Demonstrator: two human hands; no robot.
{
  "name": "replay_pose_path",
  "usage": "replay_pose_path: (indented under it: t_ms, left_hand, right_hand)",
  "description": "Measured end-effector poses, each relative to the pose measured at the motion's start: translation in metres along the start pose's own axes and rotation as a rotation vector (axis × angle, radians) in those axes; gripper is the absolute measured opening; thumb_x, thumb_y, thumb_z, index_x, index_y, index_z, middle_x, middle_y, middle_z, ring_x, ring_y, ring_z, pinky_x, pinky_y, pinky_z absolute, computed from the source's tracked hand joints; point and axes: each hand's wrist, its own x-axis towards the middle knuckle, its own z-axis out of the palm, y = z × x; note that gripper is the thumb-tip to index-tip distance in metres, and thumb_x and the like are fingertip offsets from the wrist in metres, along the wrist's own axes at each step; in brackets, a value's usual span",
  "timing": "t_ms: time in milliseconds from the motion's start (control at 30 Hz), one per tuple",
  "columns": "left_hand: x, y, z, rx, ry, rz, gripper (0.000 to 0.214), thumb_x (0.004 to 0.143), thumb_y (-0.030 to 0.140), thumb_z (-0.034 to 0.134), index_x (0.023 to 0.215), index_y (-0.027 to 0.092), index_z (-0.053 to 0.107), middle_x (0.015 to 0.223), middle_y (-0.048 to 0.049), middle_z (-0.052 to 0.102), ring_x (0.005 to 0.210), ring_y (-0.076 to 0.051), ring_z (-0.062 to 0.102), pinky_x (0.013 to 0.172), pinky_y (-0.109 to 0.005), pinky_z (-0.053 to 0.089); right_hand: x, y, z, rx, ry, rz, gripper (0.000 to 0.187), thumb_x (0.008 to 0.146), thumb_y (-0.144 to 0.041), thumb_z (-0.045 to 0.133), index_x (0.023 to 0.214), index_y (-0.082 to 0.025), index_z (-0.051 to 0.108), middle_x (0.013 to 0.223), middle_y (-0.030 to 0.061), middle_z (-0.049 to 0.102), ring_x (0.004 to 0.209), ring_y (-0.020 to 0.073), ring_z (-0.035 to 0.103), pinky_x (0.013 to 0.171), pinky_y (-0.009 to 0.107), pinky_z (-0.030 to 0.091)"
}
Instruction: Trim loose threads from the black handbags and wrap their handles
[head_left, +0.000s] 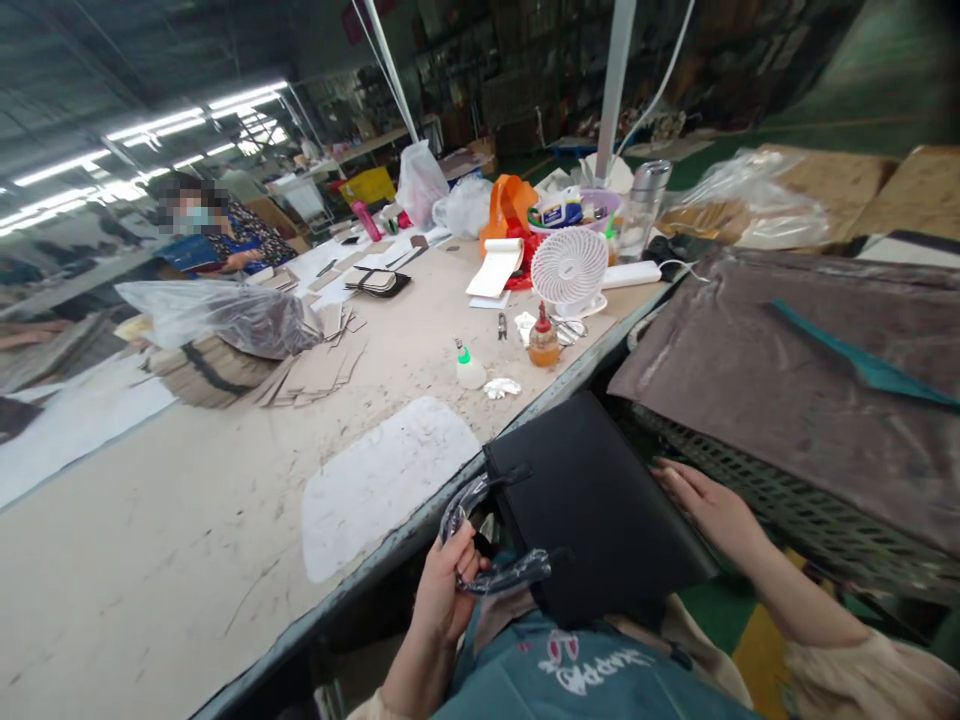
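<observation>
A black handbag [600, 500] lies tilted over my lap, beside the table's edge. Its loop handle [517, 573] is wrapped in clear plastic. My left hand [451, 580] has its fingers curled round that handle. At the bag's far edge, on the right, my right hand [701, 505] grips the side; its fingertips are partly hidden behind the bag. On the table close by are a small bottle with a green top [470, 370], a bottle of amber liquid with a red tip [544, 343] and a crumpled white scrap [502, 388].
A white sheet [382, 480] lies on the worktable [187, 520]. Further back stand a white fan [569, 268], a notepad [496, 270] and stacked brown pieces [217, 370] under plastic. On the right, a brown cloth [795, 370] covers a crate [757, 490]. A co-worker [247, 235] sits across the table.
</observation>
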Motion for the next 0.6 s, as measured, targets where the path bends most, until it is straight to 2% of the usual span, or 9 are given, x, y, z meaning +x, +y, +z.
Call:
replay_pose_path:
  t_ms: [100, 200, 300, 433, 500, 600]
  left_hand:
    - [-0.001, 0.000, -0.001, 0.005, 0.008, -0.001, 0.023, 0.077, 0.030, 0.064, 0.074, 0.016, 0.046, 0.044, 0.0124, 0.020, 0.039, -0.001, 0.019, 0.055, -0.021, 0.041]
    - [-0.001, 0.000, -0.001, 0.015, 0.007, 0.001, 0.024, 0.077, 0.031, 0.064, 0.075, 0.016, 0.046, 0.043, 0.0128, 0.021, 0.038, -0.001, 0.018, 0.055, -0.021, 0.041]
    - [-0.001, 0.000, 0.001, 0.038, 0.001, 0.019, 0.025, 0.078, 0.031, 0.063, 0.073, 0.017, 0.043, 0.043, 0.0126, 0.023, 0.039, -0.002, 0.019, 0.055, -0.021, 0.040]
    - [-0.003, 0.001, 0.005, 0.097, -0.001, 0.046, 0.028, 0.079, 0.032, 0.062, 0.071, 0.018, 0.039, 0.043, 0.0121, 0.024, 0.039, -0.002, 0.022, 0.057, -0.022, 0.041]
    - [-0.004, 0.001, 0.006, 0.127, -0.018, 0.058, 0.026, 0.080, 0.032, 0.061, 0.072, 0.018, 0.040, 0.044, 0.0120, 0.025, 0.039, -0.002, 0.022, 0.057, -0.023, 0.040]
    - [-0.007, 0.001, 0.006, 0.157, -0.015, 0.066, 0.024, 0.080, 0.032, 0.061, 0.074, 0.018, 0.043, 0.044, 0.0119, 0.025, 0.040, -0.002, 0.023, 0.057, -0.022, 0.040]
  right_hand:
    - [0.015, 0.002, -0.005, -0.145, 0.180, -0.078, 0.049, 0.084, -0.051, 0.040, 0.114, -0.018, 0.060, 0.111, 0.0114, 0.064, 0.106, 0.0290, 0.057, 0.094, 0.045, 0.043]
    - [0.012, -0.024, -0.017, -0.199, 0.248, -0.344, 0.046, 0.088, -0.044, 0.037, 0.125, -0.020, 0.051, 0.119, 0.0089, 0.059, 0.111, 0.0248, 0.054, 0.098, 0.043, 0.040]
    - [-0.005, -0.071, -0.020, -0.365, 0.094, -0.657, 0.052, 0.089, -0.038, 0.040, 0.137, -0.021, 0.035, 0.138, 0.0066, 0.042, 0.127, 0.0239, 0.037, 0.105, 0.043, 0.032]
    - [-0.029, -0.123, 0.005, -0.563, -0.193, -0.946, 0.063, 0.087, -0.044, 0.043, 0.142, -0.020, 0.022, 0.146, 0.0051, 0.027, 0.134, 0.0252, 0.021, 0.107, 0.049, 0.026]
    - [-0.033, -0.134, 0.022, -0.593, -0.243, -1.024, 0.067, 0.086, -0.050, 0.044, 0.142, -0.020, 0.022, 0.147, 0.0058, 0.026, 0.135, 0.0262, 0.018, 0.107, 0.052, 0.023]
    - [-0.022, -0.136, 0.038, -0.612, -0.207, -1.042, 0.068, 0.085, -0.053, 0.043, 0.141, -0.020, 0.025, 0.145, 0.0061, 0.030, 0.134, 0.0267, 0.020, 0.107, 0.053, 0.020]
